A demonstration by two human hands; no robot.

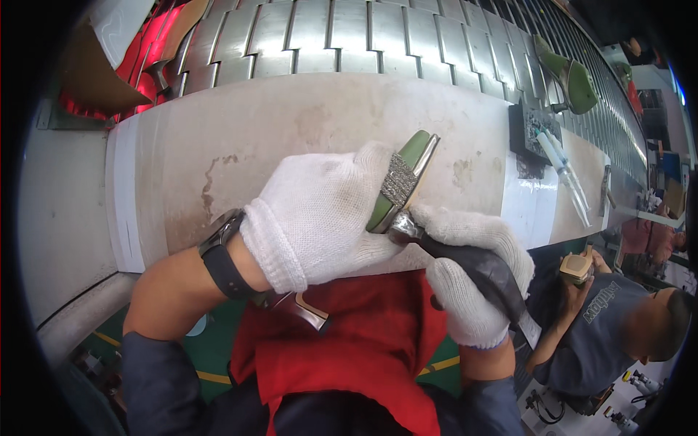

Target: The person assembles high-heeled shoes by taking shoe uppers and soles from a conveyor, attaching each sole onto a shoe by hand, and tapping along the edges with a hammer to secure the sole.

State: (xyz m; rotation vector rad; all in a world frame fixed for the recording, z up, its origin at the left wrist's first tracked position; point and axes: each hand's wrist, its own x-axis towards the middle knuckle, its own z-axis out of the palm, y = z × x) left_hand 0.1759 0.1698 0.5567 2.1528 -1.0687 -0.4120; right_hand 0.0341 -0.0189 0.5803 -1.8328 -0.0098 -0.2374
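Note:
A green high-heeled sandal (416, 151) with a glittery silver strap is gripped in my white-gloved left hand (323, 207). Its toe points away from me, over the worktable. Below my left wrist a metallic heel (311, 314) shows; my hand hides the part between. My right hand (472, 272), gloved too, is wrapped round the dark handle of a hammer (465, 263). The rounded metal head of this hammer rests at or very near the sole edge, beside my left fingers; whether it touches I cannot tell. A flat metal end sticks out of the handle below my right hand.
The pale, stained worktable (305, 116) lies beneath my hands, with a slatted metal conveyor (349, 33) beyond. Another green shoe (574, 80) sits on the conveyor's right. Syringes (563, 171) lie by a dark block (534, 134). At right, a co-worker (611, 327) holds a shoe.

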